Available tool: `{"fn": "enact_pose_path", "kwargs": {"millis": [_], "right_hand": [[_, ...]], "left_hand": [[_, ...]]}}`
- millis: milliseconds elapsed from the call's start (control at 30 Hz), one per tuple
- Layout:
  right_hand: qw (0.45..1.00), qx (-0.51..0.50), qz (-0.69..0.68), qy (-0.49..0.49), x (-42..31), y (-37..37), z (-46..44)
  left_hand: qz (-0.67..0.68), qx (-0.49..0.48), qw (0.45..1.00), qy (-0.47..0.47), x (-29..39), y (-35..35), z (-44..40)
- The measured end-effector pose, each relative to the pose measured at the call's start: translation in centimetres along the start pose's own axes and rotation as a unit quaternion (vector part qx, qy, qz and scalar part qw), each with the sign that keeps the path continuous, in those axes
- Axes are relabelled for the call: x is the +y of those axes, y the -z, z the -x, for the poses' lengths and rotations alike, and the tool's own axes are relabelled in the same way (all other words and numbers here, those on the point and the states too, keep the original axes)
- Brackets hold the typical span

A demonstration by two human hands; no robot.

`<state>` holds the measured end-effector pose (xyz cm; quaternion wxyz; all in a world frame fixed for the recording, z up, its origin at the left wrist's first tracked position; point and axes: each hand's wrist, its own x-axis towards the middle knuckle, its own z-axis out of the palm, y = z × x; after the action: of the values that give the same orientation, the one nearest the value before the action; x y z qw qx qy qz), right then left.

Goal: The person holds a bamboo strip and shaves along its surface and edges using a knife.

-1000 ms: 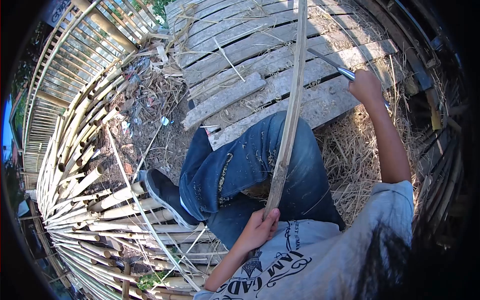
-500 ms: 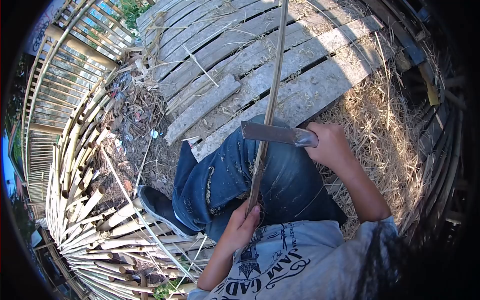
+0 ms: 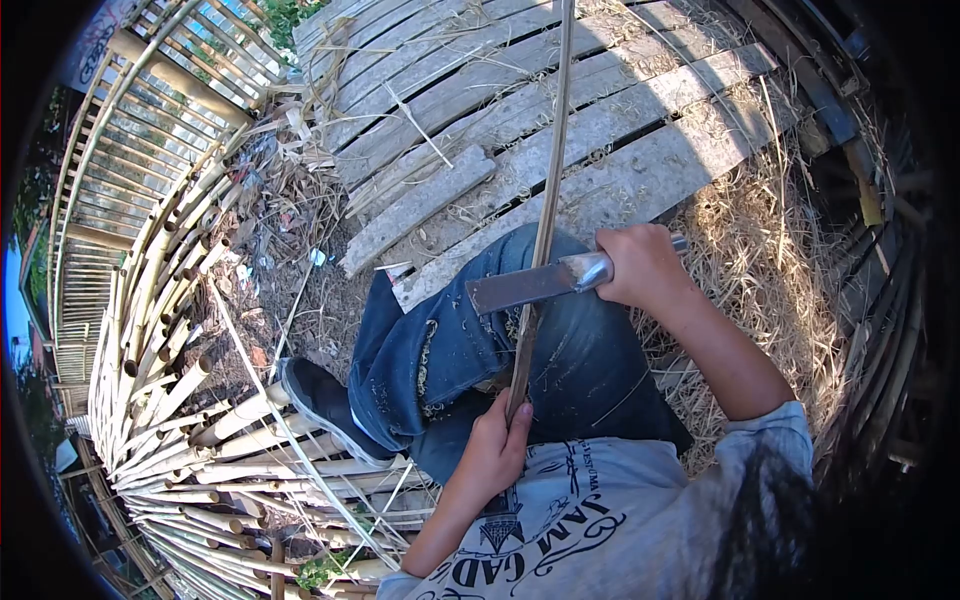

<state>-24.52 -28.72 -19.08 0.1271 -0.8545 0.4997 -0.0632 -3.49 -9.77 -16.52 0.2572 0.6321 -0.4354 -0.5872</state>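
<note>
A long, narrow strip of bamboo or wood (image 3: 552,185) runs from my lap over my bent knee and up past the top edge of the view. Its lower end is in my left hand (image 3: 499,445), with the fingers wrapped round it. My right hand (image 3: 643,268) grips the metal handle of a broad, flat blade (image 3: 525,288). The blade lies crosswise over the strip at my knee; whether its edge touches the strip is unclear. Curled shavings cling to my jeans (image 3: 470,345).
A slatted wooden platform (image 3: 640,180) spreads ahead, with a loose board (image 3: 420,212) on it. Cut bamboo poles (image 3: 225,470) fan out at the left below a bamboo fence (image 3: 130,170). Dry shavings (image 3: 765,270) heap at the right.
My right hand has brought the blade in from the right, over the strip, and it now sits slightly lower along it. My left hand keeps its hold on the strip's lower end.
</note>
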Motion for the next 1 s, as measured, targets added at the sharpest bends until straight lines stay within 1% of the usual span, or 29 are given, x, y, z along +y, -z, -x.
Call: {"fn": "enact_pose_path", "kwargs": {"millis": [67,133,233,367,433,467,500,567,600,633,667,700,733,767,800,867,900,933,1000], "right_hand": [[1.0,0.002,0.004,-0.003,-0.2,-0.1,-0.1],[0.999,0.049,-0.003,0.008,-0.4,0.0,0.0],[0.999,0.052,0.011,-0.011,-0.1,-0.5,-0.4],[0.997,0.07,0.013,-0.005,-0.2,-0.4,-0.7],[0.999,0.03,0.024,-0.026,-0.3,-0.1,-0.7],[0.99,0.039,0.007,-0.137,0.3,0.1,-1.5],[0.968,0.051,-0.01,-0.245,1.9,0.9,-2.9],[0.937,0.08,0.055,-0.337,7.8,3.4,-3.8],[0.934,0.081,0.098,-0.335,9.4,3.8,-3.4],[0.936,0.1,0.093,-0.324,9.3,4.1,-2.9],[0.94,0.096,0.085,-0.316,8.0,4.0,-2.8],[0.945,0.116,0.018,-0.304,6.6,3.9,-2.2],[0.944,0.137,-0.047,-0.295,5.4,3.5,-1.3],[0.954,0.143,-0.056,-0.256,4.0,2.8,-0.5],[0.961,0.152,-0.064,-0.22,2.3,2.2,0.4],[0.983,0.128,-0.033,-0.13,-0.2,1.3,2.6],[0.99,0.099,-0.027,-0.095,-0.8,0.8,3.3],[0.996,0.068,-0.021,-0.058,-1.1,0.3,3.8],[0.996,0.053,-0.034,-0.069,-0.6,-0.4,3.7]], "left_hand": [[0.004,0.007,1.0,0.001,-0.1,-0.2,0.1],[0.007,0.01,1.0,0.001,-0.2,-0.2,0.1],[0.018,0.001,1.0,-0.016,-0.9,-0.4,0.1],[0.037,0.01,0.999,-0.024,-0.9,-0.7,0.2],[0.043,0.014,0.999,-0.023,-1.0,-0.7,0.5],[0.057,-0.004,0.998,-0.008,-1.5,-0.8,1.1],[0.071,-0.021,0.997,0.003,-1.9,-1.0,1.5],[0.069,-0.004,0.997,-0.017,-4.1,-1.9,3.4],[0.068,0.013,0.997,-0.033,-5.2,-1.8,3.9],[0.071,-0.001,0.996,-0.052,-5.8,-1.3,4.0],[0.07,0.01,0.996,-0.046,-5.4,-0.6,3.8],[0.146,-0.041,0.988,0.002,-5.0,-0.4,3.6],[0.224,-0.095,0.969,0.045,-4.6,-0.4,3.5],[0.263,-0.124,0.953,0.079,-4.1,-0.4,3.0],[0.264,-0.128,0.953,0.076,-3.3,-0.5,2.4],[0.275,-0.121,0.949,0.098,-2.2,-0.6,1.7],[0.257,-0.122,0.955,0.08,-2.4,-0.5,1.3],[0.252,-0.131,0.955,0.087,-2.4,-0.5,1.2],[0.172,-0.094,0.981,0.015,-2.4,-0.5,1.0]]}}
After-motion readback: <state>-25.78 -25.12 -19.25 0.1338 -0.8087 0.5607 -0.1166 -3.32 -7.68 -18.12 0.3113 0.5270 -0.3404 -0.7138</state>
